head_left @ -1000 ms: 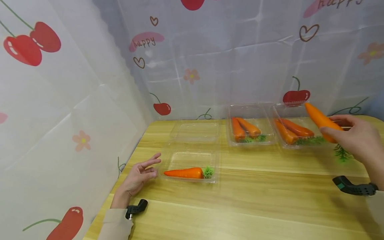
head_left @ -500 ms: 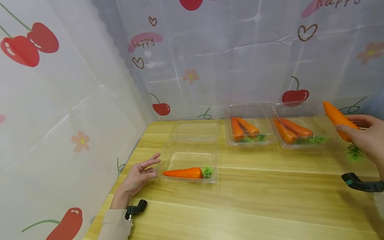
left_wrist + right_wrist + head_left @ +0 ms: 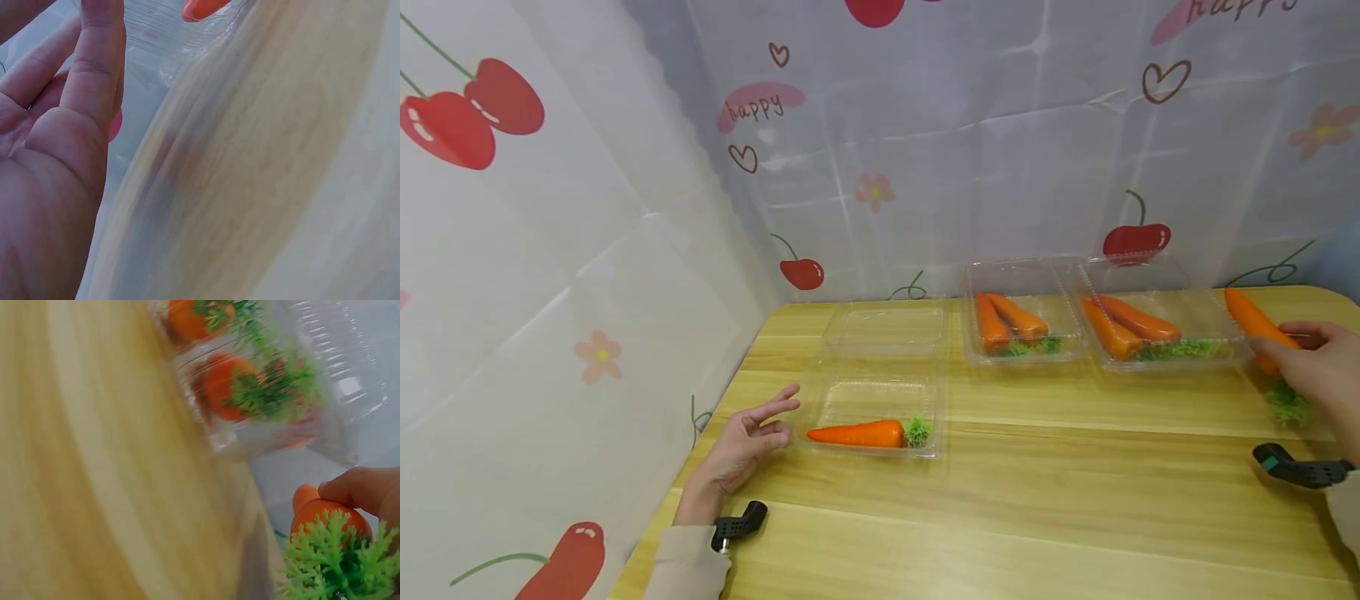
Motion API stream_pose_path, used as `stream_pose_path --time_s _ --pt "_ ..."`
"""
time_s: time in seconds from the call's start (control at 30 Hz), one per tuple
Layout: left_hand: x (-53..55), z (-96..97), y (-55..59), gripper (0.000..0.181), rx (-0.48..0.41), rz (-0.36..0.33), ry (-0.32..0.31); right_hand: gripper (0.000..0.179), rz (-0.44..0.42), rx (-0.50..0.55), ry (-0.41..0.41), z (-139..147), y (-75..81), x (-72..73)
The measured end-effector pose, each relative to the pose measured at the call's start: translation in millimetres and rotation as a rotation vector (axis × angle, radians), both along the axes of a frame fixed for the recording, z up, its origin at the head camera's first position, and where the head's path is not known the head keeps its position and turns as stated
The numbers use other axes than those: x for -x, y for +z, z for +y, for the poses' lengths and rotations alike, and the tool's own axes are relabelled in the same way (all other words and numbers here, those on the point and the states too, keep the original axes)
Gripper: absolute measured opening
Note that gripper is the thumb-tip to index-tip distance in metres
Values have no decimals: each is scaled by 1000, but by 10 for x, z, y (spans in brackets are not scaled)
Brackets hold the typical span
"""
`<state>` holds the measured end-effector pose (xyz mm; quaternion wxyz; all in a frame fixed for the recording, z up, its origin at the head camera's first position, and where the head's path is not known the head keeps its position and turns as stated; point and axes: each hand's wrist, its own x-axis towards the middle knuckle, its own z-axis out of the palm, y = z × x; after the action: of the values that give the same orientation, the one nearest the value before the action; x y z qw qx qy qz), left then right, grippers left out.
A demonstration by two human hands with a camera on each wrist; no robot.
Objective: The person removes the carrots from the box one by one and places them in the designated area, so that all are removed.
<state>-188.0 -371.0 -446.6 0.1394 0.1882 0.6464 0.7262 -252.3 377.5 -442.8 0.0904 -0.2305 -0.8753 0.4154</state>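
Note:
In the head view my right hand point(image 3: 1318, 362) grips an orange carrot point(image 3: 1253, 321) with a green leafy top point(image 3: 1288, 404), low over the table's right side. The right wrist view shows the thumb lying along this carrot point(image 3: 328, 515). My left hand point(image 3: 748, 437) is at the left edge of a clear plastic box point(image 3: 880, 392), fingers extended and thumb tip near its corner. One carrot point(image 3: 857, 433) lies along the front of that box, whose lid point(image 3: 887, 325) is folded back. In the left wrist view, fingers of the left hand point(image 3: 62, 125) reach toward the clear box.
Two more clear boxes stand at the back: one point(image 3: 1026, 354) with two carrots point(image 3: 1018, 317), another point(image 3: 1225, 354) beside it also with two carrots point(image 3: 1135, 321). Their lids lean up near the patterned curtain point(image 3: 940, 167). A wooden table point(image 3: 1037, 500) lies underneath.
My right hand has moved right with the carrot, away from the right-hand box, then lowered toward the table. The left hand and the boxes have stayed in place.

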Motion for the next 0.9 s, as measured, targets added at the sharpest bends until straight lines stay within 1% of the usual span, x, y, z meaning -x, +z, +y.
stream_pose_path --time_s 0.17,0.3,0.37,0.53,0.6,0.73,0.83,0.9 --pt "-2 5 -3 53 0 -11 8 63 -54 1 -18 -15 -88 35" --pt "-1 6 -6 54 5 -15 12 62 -65 -22 -20 -23 -143 41" --pt "-2 7 -4 54 5 -14 12 63 -62 -34 -20 -19 -166 37" --pt "-5 12 9 54 11 -26 18 75 -65 -33 -28 -6 -205 9" --pt "-4 10 9 54 13 -28 20 80 -72 -31 -30 -5 -206 1" --pt "-4 6 3 53 10 -18 13 79 -89 -44 -23 -13 -173 -1" --pt "-5 5 2 53 12 -13 13 77 -99 -33 1 -16 -133 -1" --pt "-8 9 7 53 16 -21 24 77 -98 -25 11 -15 -107 -7"
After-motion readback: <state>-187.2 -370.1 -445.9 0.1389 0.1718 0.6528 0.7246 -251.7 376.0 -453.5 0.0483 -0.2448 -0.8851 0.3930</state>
